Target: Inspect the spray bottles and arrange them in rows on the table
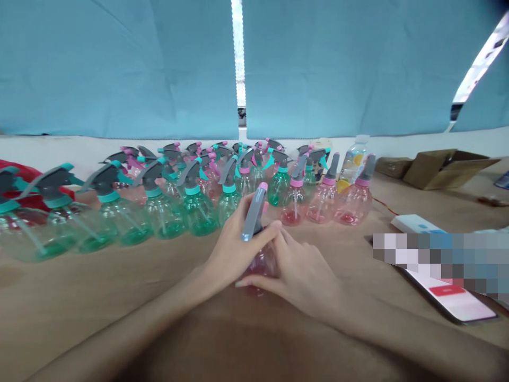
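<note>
A pink spray bottle (267,258) with a grey trigger head stands upright in front of me, held by both hands. The fingers of my left hand (234,239) wrap round its neck, just below the spray head. Around the clear pink body is my right hand (306,265), its thumb lying across the front. Beyond my hands, a row of green spray bottles (201,215) with turquoise collars runs to the left. Pink spray bottles (353,204) stand to the right of that row. The far side of the held bottle's neck is hidden by my fingers.
More spray bottles crowd behind the front row. A clear drink bottle (355,159) stands at the back right, near an open cardboard box (441,170). A phone (463,305) and a white box (413,223) lie at the right. Red cloth (27,178) is at far left.
</note>
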Tool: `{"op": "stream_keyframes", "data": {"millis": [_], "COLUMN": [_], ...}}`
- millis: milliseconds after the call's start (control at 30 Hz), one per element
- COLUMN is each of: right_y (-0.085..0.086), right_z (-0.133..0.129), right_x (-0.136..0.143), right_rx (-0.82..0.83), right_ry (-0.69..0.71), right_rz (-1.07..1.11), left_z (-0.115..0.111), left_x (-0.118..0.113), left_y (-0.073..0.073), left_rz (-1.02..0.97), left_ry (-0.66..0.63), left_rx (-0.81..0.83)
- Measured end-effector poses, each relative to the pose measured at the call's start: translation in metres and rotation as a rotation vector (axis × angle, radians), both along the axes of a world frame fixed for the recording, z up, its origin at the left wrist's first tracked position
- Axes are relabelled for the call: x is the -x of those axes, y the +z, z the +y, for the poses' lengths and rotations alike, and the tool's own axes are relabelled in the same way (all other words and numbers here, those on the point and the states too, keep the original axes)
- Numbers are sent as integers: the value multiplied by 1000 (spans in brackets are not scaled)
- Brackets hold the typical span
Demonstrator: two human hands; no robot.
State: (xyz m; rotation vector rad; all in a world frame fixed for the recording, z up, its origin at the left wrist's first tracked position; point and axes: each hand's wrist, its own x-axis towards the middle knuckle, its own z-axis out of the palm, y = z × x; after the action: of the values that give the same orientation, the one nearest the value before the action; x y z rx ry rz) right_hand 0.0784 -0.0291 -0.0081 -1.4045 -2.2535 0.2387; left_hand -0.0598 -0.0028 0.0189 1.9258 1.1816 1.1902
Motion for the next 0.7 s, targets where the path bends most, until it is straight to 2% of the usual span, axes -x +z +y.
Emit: {"op": "stream_keyframes", "data": {"millis": [167,267,400,500,700], "right_y": [-6,-21,-50,-66,-68], "right_z": [4,14,28,34,33], "right_x": [-8,-19,-33,-40,-42], "right_rx": [75,159,163,141,164], "right_ry": [204,277,298,302,282], "right_rz": [76,111,59,22,-35], "left_z": [3,3,3,4,2], "left_x": [12,19,24,26,26], "left_y": [-7,-5,0,0,1], "left_rz": [-37,-34,-20,-27,1], "left_ry": [68,75,53,7,16], "left_rx": [-15,-33,-18,18,74]}}
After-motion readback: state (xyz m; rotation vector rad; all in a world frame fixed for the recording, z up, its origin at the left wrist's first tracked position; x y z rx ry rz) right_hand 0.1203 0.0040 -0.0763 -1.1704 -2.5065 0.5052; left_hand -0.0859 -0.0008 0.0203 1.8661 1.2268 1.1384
